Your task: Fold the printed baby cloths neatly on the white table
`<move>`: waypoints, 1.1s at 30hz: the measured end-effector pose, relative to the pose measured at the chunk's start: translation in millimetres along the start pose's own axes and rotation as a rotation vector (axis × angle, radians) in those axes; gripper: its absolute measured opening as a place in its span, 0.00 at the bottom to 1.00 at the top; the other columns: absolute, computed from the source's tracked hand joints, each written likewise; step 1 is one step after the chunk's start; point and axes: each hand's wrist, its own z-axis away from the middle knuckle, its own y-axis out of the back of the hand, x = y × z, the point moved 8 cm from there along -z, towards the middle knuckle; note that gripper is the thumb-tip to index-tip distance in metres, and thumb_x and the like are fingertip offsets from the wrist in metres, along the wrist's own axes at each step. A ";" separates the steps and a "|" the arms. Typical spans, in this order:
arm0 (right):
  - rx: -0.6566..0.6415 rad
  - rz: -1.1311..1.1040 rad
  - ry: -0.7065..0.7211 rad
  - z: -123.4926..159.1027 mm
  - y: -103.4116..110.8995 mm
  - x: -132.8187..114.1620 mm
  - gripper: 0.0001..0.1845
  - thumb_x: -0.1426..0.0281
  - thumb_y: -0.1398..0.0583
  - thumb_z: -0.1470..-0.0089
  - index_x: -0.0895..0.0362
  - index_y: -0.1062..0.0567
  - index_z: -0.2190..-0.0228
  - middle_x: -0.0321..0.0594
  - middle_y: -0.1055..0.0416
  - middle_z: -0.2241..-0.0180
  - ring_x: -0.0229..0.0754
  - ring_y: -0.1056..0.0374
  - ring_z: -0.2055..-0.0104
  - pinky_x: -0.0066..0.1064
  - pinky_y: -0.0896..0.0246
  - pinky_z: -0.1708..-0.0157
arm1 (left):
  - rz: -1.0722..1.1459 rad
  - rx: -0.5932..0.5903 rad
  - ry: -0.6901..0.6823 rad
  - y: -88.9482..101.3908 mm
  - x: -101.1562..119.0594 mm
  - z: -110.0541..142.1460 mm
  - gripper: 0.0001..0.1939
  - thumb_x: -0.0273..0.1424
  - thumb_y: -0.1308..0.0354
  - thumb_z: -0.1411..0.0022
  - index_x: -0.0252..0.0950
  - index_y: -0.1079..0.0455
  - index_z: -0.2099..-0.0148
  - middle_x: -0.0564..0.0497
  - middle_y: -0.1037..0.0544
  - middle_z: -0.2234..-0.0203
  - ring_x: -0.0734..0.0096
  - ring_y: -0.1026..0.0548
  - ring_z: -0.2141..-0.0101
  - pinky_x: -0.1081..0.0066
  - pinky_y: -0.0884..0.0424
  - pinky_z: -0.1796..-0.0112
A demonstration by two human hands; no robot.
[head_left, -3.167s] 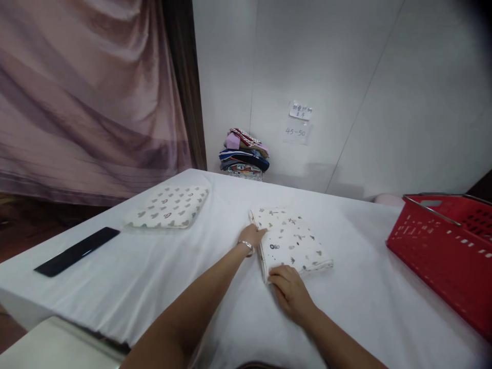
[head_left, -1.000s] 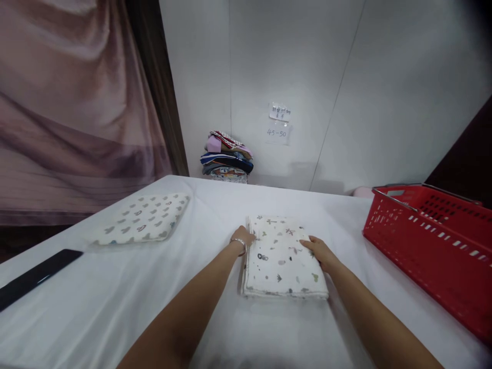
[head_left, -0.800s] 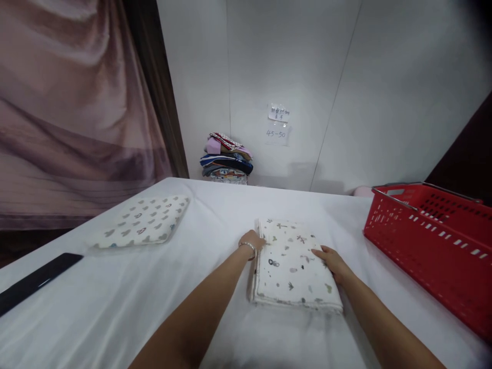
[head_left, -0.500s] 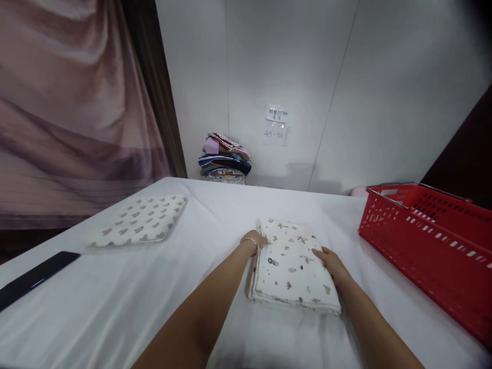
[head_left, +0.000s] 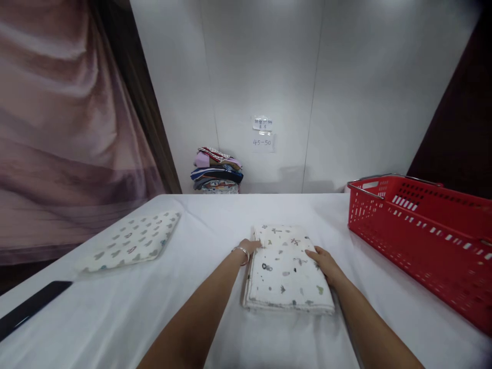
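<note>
A folded white cloth (head_left: 286, 274) with small printed plants and other shapes lies flat on the white-covered table, its layers showing along the left and front edges. My left hand (head_left: 249, 247), with a bracelet at the wrist, grips its left edge, thumb on top. On the opposite side my right hand (head_left: 323, 264) holds the right edge, the thumb over the printed face and the other fingers partly hidden by the hand. Farther left on the table lies another folded cloth (head_left: 134, 243), white with grey cloud-like spots, apart from both hands.
A red plastic basket (head_left: 415, 256) with metal handles stands at the right. A flat black object (head_left: 34, 307) lies at the table's left edge. Beyond the table's far edge rises a stack of folded fabrics (head_left: 217, 171) against the wall, near paper signs (head_left: 263, 142). A pink curtain (head_left: 69, 128) hangs left.
The camera has tilted and turned slightly, so the wall signs, basket and table appear shifted. Both hands keep hold of the folded cloth, which stays nearly in place.
</note>
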 end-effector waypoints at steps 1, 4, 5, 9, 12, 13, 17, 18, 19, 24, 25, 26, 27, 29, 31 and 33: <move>-0.001 -0.002 -0.002 -0.1 0.1 0.2 0.15 0.68 0.39 0.55 0.58 0.33 0.64 0.43 0.26 0.72 0.46 0.29 0.72 0.34 0.33 0.72 | 0.041 -0.042 0.022 -1.1 -3.3 2.5 0.18 0.37 0.39 0.54 0.28 0.30 0.64 0.37 0.23 0.67 0.58 0.25 0.67 0.69 0.30 0.73; -0.011 0.009 -0.003 -0.5 -0.7 0.2 0.14 0.67 0.39 0.55 0.57 0.33 0.64 0.44 0.26 0.70 0.46 0.29 0.71 0.34 0.33 0.72 | 0.164 -0.177 0.050 -6.4 -9.1 11.5 0.15 0.37 0.40 0.52 0.31 0.30 0.65 0.42 0.22 0.70 0.64 0.24 0.70 0.71 0.29 0.73; -0.012 0.023 0.002 -0.6 -1.1 -0.2 0.14 0.67 0.40 0.55 0.57 0.33 0.64 0.44 0.26 0.69 0.46 0.29 0.71 0.34 0.33 0.71 | 0.193 -0.211 0.052 -8.0 -10.2 14.2 0.14 0.36 0.39 0.52 0.31 0.29 0.66 0.43 0.22 0.71 0.65 0.24 0.70 0.71 0.28 0.72; 0.017 0.093 0.025 0.5 -1.1 -3.7 0.16 0.66 0.40 0.56 0.57 0.34 0.63 0.43 0.27 0.68 0.45 0.29 0.71 0.33 0.34 0.72 | 0.237 -0.235 0.056 -11.1 -14.4 17.9 0.11 0.33 0.39 0.52 0.31 0.31 0.69 0.45 0.23 0.74 0.67 0.25 0.72 0.72 0.29 0.73; 0.059 0.140 0.043 3.3 -0.7 -10.5 0.16 0.67 0.40 0.57 0.58 0.34 0.64 0.41 0.27 0.71 0.43 0.31 0.74 0.31 0.35 0.74 | 0.205 -0.161 0.028 -8.7 -13.7 14.4 0.11 0.34 0.41 0.51 0.31 0.34 0.69 0.47 0.25 0.77 0.69 0.27 0.76 0.73 0.33 0.79; 0.076 0.167 0.052 4.2 -0.4 -14.5 0.15 0.68 0.40 0.58 0.58 0.33 0.65 0.40 0.28 0.72 0.43 0.31 0.74 0.30 0.36 0.74 | 0.188 -0.132 0.011 -7.1 -12.0 13.2 0.11 0.35 0.41 0.51 0.32 0.35 0.68 0.47 0.26 0.77 0.69 0.28 0.77 0.73 0.34 0.80; 0.148 0.418 0.107 5.2 -2.3 -42.4 0.13 0.68 0.41 0.57 0.58 0.32 0.66 0.37 0.30 0.75 0.42 0.33 0.75 0.29 0.39 0.75 | 0.101 -0.026 -0.084 1.5 1.4 15.4 0.12 0.37 0.41 0.52 0.35 0.38 0.69 0.51 0.28 0.78 0.69 0.29 0.76 0.73 0.39 0.80; 0.157 0.528 0.128 5.1 -5.9 -51.8 0.13 0.68 0.42 0.57 0.58 0.32 0.66 0.38 0.30 0.75 0.42 0.33 0.74 0.29 0.40 0.75 | 0.074 0.001 -0.111 3.6 6.2 18.4 0.12 0.37 0.41 0.53 0.36 0.39 0.70 0.51 0.29 0.77 0.69 0.30 0.74 0.73 0.39 0.78; 0.165 0.651 0.158 5.3 -11.7 -61.8 0.13 0.69 0.42 0.56 0.58 0.31 0.65 0.38 0.29 0.73 0.43 0.33 0.72 0.29 0.40 0.73 | 0.047 0.030 -0.139 5.3 11.4 22.4 0.13 0.37 0.41 0.54 0.37 0.39 0.71 0.52 0.29 0.77 0.68 0.30 0.73 0.73 0.39 0.77; 0.151 1.269 0.329 19.9 -74.4 -93.8 0.15 0.72 0.43 0.53 0.58 0.31 0.61 0.46 0.29 0.64 0.47 0.34 0.61 0.30 0.45 0.64 | -0.059 0.142 -0.293 2.9 40.1 52.7 0.12 0.37 0.41 0.55 0.38 0.41 0.74 0.53 0.30 0.78 0.68 0.31 0.72 0.72 0.41 0.74; 0.124 1.370 0.364 25.4 -91.0 -93.8 0.14 0.73 0.45 0.52 0.59 0.32 0.60 0.47 0.29 0.63 0.47 0.34 0.60 0.30 0.46 0.64 | -0.078 0.159 -0.335 1.3 45.6 59.2 0.12 0.36 0.41 0.55 0.38 0.41 0.74 0.54 0.30 0.78 0.69 0.31 0.72 0.72 0.42 0.75; 0.092 1.456 0.398 31.1 -106.7 -92.2 0.13 0.74 0.46 0.50 0.59 0.32 0.61 0.48 0.30 0.63 0.47 0.34 0.61 0.30 0.47 0.64 | -0.094 0.175 -0.371 -0.1 49.8 64.8 0.11 0.36 0.42 0.55 0.38 0.41 0.74 0.54 0.30 0.78 0.70 0.32 0.73 0.72 0.42 0.75; 0.064 1.524 0.427 36.6 -120.0 -89.6 0.12 0.75 0.48 0.49 0.59 0.32 0.61 0.49 0.30 0.63 0.47 0.34 0.61 0.30 0.47 0.65 | -0.102 0.187 -0.399 -1.1 52.3 69.2 0.10 0.35 0.42 0.55 0.38 0.41 0.74 0.54 0.30 0.78 0.70 0.32 0.74 0.72 0.42 0.76; 0.028 1.598 0.467 45.7 -137.8 -84.7 0.10 0.75 0.50 0.48 0.59 0.32 0.63 0.49 0.30 0.63 0.47 0.34 0.62 0.30 0.48 0.66 | -0.067 0.188 -0.411 -2.3 50.9 73.4 0.11 0.35 0.41 0.55 0.38 0.40 0.74 0.55 0.30 0.78 0.72 0.33 0.75 0.73 0.42 0.76; 0.018 1.608 0.475 51.2 -143.9 -82.8 0.09 0.74 0.50 0.47 0.59 0.33 0.64 0.48 0.30 0.63 0.46 0.34 0.63 0.29 0.49 0.67 | 0.022 0.168 -0.402 -3.0 44.6 73.1 0.12 0.37 0.41 0.56 0.37 0.40 0.74 0.55 0.31 0.79 0.72 0.33 0.75 0.74 0.41 0.75; 0.012 1.595 0.480 54.6 -144.4 -84.3 0.09 0.72 0.49 0.46 0.58 0.33 0.64 0.46 0.30 0.63 0.45 0.34 0.63 0.29 0.50 0.68 | 0.169 0.116 -0.390 -5.5 37.3 71.3 0.13 0.39 0.40 0.56 0.37 0.40 0.75 0.56 0.32 0.80 0.73 0.32 0.75 0.75 0.40 0.75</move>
